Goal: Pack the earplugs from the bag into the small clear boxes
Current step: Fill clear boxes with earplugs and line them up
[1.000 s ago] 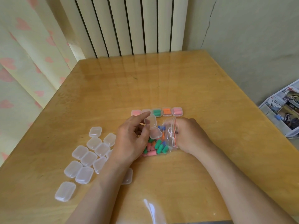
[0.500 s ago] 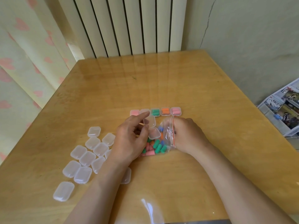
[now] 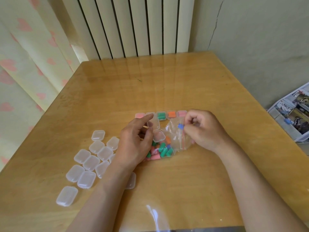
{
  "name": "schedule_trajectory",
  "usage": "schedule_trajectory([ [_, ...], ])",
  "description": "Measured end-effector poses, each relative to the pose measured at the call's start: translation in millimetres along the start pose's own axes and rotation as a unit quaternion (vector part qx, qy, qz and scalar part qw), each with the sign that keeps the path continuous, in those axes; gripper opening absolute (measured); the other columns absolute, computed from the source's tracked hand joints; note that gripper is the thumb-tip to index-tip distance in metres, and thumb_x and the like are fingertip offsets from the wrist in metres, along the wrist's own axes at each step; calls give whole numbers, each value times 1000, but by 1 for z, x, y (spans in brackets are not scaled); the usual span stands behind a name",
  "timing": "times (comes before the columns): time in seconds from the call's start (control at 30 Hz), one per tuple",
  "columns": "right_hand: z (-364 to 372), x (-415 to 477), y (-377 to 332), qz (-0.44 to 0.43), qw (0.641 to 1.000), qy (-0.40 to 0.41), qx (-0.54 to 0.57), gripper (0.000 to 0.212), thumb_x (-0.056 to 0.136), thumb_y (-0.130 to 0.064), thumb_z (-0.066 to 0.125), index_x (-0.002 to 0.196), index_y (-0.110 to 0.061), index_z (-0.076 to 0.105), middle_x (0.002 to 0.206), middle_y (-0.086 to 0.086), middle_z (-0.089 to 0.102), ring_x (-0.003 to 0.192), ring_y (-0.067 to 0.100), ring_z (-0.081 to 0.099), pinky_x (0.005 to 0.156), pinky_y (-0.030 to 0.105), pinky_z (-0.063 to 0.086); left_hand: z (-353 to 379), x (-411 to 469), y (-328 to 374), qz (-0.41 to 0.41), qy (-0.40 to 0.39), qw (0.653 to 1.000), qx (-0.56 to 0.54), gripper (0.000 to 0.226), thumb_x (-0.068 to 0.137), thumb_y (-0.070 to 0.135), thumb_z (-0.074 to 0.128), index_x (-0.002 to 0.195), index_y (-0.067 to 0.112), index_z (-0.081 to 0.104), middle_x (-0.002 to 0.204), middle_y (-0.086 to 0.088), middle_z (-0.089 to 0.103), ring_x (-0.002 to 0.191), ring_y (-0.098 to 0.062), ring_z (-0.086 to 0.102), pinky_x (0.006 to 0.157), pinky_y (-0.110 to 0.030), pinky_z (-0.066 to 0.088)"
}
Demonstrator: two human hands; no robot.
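Observation:
A clear zip bag (image 3: 173, 139) of green, pink, orange and blue earplugs lies in the middle of the table. My left hand (image 3: 135, 141) holds an open small clear box (image 3: 156, 130) over the bag, its lid tipped up. My right hand (image 3: 202, 131) pinches a blue earplug (image 3: 181, 126) at the bag's mouth. Behind the hands stands a row of shut boxes holding pink, green (image 3: 161, 116) and orange (image 3: 171, 114) earplugs.
Several empty shut clear boxes (image 3: 91, 163) lie scattered on the wooden table (image 3: 167, 84) left of my left arm. A radiator stands behind the table's far edge, a curtain on the left. Newspapers (image 3: 294, 114) lie off the right edge.
My right hand has come up out of the bag with a blue earplug pinched in its fingers. The left hand has kept the open box in place.

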State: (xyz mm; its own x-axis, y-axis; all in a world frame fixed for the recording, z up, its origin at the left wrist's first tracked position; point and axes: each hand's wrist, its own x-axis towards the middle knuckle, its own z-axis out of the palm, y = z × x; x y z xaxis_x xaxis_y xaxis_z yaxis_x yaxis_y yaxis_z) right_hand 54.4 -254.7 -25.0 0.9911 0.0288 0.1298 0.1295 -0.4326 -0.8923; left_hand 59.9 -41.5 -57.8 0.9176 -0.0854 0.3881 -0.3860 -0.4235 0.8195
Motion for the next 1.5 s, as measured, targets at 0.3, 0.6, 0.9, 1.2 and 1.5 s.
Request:
schedule_trajectory([
  [0.3,18,-3,-8,-82,976,95,179,6,74,-1,61,71,-4,57,66,8,67,44,15,50,43,21,36,1,0,-6,12,-8,1000,-3,39,94,4,59,127,24,65,97,13,64,69,-10,64,66,-22,53],
  [0.6,4,-1,-16,-30,911,139,388,12,75,3,58,73,-8,56,65,19,59,38,18,42,37,19,29,2,0,-4,27,-6,999,18,37,95,4,61,128,20,65,93,8,65,77,-7,62,70,-10,46],
  [0.9,31,-5,2,-93,996,3,8,20,84,-3,72,79,-22,70,52,0,54,40,17,41,47,23,34,0,0,-1,32,-15,999,-9,40,96,0,58,128,23,63,96,3,66,71,-3,61,66,-9,45],
  [1.2,39,-7,-2,-120,991,-2,-64,13,85,-1,73,83,-13,72,57,-35,54,43,6,42,49,11,31,-1,-2,-2,46,-27,998,-24,38,95,12,50,130,23,62,100,4,65,74,-5,59,72,-17,47],
  [1.5,41,-6,-2,-142,986,14,-81,8,86,-5,72,84,-13,74,68,-37,56,45,7,44,51,9,32,-2,-3,3,12,-43,998,-51,47,85,17,66,128,34,59,106,1,64,80,-16,66,76,-28,56],
])
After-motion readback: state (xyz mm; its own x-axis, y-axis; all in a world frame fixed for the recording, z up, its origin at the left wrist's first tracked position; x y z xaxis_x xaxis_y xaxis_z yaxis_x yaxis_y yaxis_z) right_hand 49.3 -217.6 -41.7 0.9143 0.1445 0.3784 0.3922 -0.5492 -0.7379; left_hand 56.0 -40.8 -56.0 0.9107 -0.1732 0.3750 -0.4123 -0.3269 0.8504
